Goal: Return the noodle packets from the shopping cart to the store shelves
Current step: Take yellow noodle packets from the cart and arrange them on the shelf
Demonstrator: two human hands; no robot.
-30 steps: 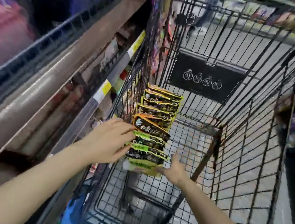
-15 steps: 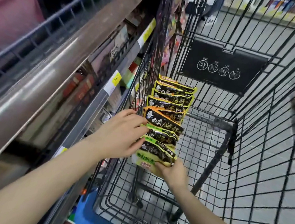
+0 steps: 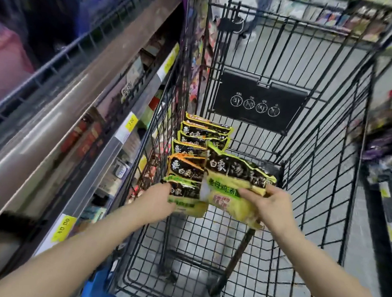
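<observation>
- Two hands work inside the shopping cart [image 3: 285,136].
- Right hand [image 3: 272,208] grips a lifted noodle packet [image 3: 232,181].
- Left hand [image 3: 157,198] clasps the packet row [image 3: 194,155] along the cart's left wall.

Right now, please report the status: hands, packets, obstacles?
Right hand holds one packet, lifted. Left hand on the next packet. Row in cart. Nothing in the way.

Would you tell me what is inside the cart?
Inside the cart a row of noodle packets stands along its left wall. The right hand holds one packet, the left hand grips the nearest. Their lower parts are covered.
</observation>
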